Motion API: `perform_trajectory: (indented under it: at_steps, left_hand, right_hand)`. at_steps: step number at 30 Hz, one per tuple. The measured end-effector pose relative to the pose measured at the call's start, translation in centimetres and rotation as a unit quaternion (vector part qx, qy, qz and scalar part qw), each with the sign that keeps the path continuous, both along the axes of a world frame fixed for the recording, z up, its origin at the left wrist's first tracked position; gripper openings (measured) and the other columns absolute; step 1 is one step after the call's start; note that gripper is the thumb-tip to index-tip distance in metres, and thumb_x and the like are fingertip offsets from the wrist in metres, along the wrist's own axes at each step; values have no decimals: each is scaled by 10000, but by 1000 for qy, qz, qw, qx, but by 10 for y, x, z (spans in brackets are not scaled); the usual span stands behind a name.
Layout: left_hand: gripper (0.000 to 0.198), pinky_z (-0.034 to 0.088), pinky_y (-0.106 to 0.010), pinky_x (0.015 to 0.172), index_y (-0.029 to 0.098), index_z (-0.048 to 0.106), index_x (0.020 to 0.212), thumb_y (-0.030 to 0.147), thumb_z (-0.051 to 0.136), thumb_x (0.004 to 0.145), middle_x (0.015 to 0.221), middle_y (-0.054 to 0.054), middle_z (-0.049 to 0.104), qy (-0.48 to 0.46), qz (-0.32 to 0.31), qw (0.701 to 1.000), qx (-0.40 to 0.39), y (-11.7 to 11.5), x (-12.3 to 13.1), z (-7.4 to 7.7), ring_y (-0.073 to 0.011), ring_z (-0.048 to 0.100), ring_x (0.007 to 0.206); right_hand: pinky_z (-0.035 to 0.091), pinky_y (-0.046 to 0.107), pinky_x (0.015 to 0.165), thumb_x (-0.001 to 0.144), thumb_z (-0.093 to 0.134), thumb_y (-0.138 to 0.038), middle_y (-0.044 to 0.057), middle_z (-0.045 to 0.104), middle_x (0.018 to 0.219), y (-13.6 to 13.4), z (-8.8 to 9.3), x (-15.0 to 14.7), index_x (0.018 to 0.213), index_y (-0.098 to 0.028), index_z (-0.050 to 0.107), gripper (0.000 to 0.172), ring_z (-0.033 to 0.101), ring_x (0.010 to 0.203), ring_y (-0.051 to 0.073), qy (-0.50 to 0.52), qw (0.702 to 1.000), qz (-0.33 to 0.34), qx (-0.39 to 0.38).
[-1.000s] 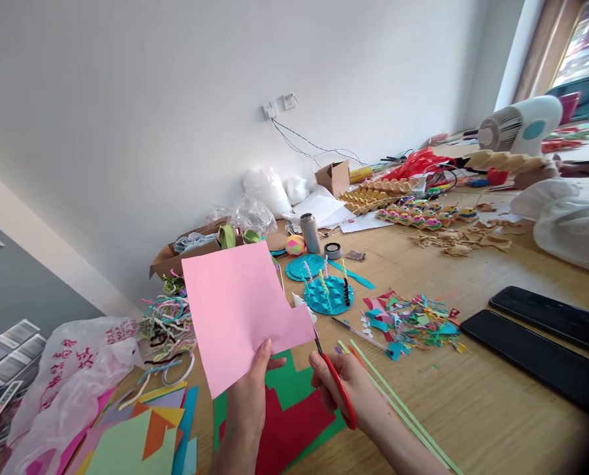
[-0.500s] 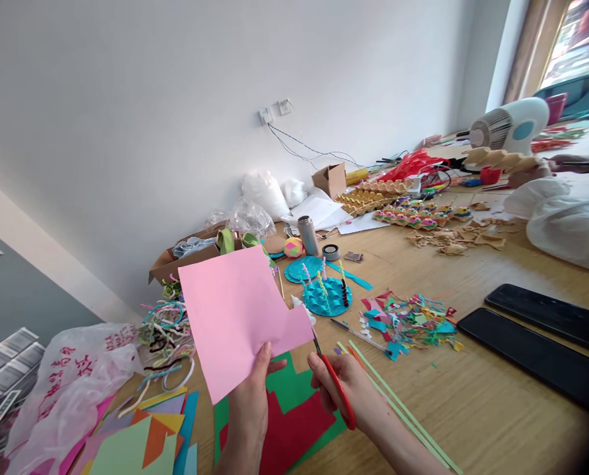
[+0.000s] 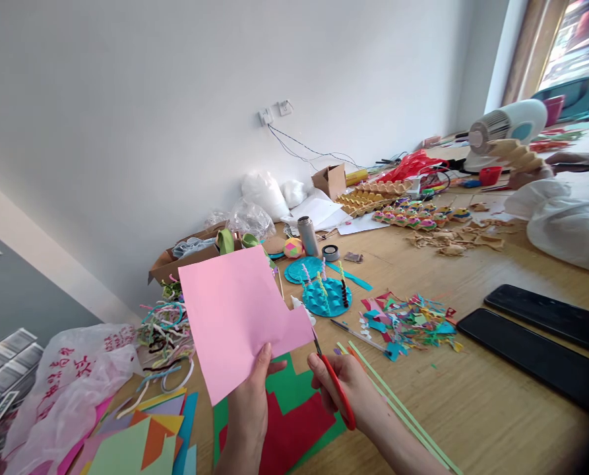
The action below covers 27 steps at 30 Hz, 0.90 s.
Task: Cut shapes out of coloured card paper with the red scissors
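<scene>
A pink sheet of paper (image 3: 235,316), with a notch cut from its upper right side, is pinched at its lower edge by my left hand (image 3: 252,389). My right hand (image 3: 341,382) is closed around red-handled scissors (image 3: 338,389), whose blades are at the sheet's right tip. Whether the blades touch the paper is hard to tell. Under my hands lie red paper (image 3: 294,429) and green paper (image 3: 287,386) on the table. Just beyond the scissors stands a blue egg-carton piece (image 3: 326,297) with several fuzzy pipe cleaners upright in it.
Paper scraps (image 3: 415,323) and two black phones (image 3: 536,356) lie to the right. Coloured paper (image 3: 130,442) and pipe cleaners (image 3: 168,330) lie left. A metal flask (image 3: 307,236) stands behind. At far right, another person's hand (image 3: 529,175) holds an egg-carton piece (image 3: 514,155).
My hands, the pink paper and the scissors stay almost still. At the far right, the other person's hand and egg-carton piece have shifted slightly, uncovering more of the red cup.
</scene>
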State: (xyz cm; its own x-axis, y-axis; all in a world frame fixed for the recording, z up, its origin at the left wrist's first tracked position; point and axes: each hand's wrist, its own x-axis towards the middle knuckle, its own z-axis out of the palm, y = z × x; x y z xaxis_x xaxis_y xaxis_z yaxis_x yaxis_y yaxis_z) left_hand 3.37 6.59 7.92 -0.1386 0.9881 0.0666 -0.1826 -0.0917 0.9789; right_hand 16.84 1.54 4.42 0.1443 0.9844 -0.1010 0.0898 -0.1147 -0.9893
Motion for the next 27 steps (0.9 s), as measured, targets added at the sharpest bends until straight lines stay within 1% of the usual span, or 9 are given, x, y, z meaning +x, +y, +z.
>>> perform_trajectory:
  at_steps: [5, 9, 13, 17, 21, 27]
  left_hand:
    - [609, 589, -262, 584, 236, 520, 1194, 240, 763, 635, 1176, -74, 566, -4, -7, 1000, -4, 0, 0, 2, -175, 632, 825]
    - [612, 589, -256, 587, 224, 529, 1188, 228, 769, 625, 1181, -80, 563, -13, -4, 1000, 0, 0, 0, 3, -178, 625, 847]
    - [599, 585, -253, 583, 226, 536, 1173, 222, 769, 621, 1140, -66, 572, -15, -4, 1000, -4, 0, 0, 3, -168, 621, 828]
    - [628, 582, -256, 573, 226, 531, 1169, 205, 780, 594, 1036, -46, 593, -26, -1, 1000, -17, 1, 0, 2, -164, 617, 795]
    - [634, 582, -252, 573, 215, 541, 1155, 202, 791, 573, 968, -38, 604, -38, 5, 999, -24, 1, 0, 2, -176, 620, 813]
    - [652, 587, -258, 571, 197, 518, 1193, 187, 779, 594, 1019, -72, 589, -40, -3, 999, -24, 1, 0, 0, -176, 618, 799]
  right_hand:
    - [275, 181, 352, 789, 345, -713, -29, 459, 358, 0, 2, 0, 567, -162, 513, 618, 391, 316, 76, 8, 1000, 3, -2]
    - [257, 184, 345, 777, 358, -714, -37, 436, 347, 0, 3, -1, 554, -168, 499, 606, 374, 308, 74, 10, 1000, -1, -10]
    - [237, 181, 348, 777, 370, -703, -46, 408, 351, -1, 5, -1, 543, -170, 487, 593, 363, 318, 68, 5, 1000, -4, -8]
    - [228, 190, 356, 780, 377, -696, -45, 392, 358, -1, 5, -1, 519, -178, 459, 585, 356, 326, 69, -9, 1000, -10, 3]
    - [211, 198, 354, 774, 392, -701, -48, 379, 366, 0, 1, 0, 507, -192, 419, 575, 366, 329, 74, -14, 1000, -13, 8]
    - [194, 196, 345, 784, 391, -702, -59, 357, 373, 1, -8, -1, 520, -200, 395, 567, 363, 310, 69, 1, 1000, -19, 10]
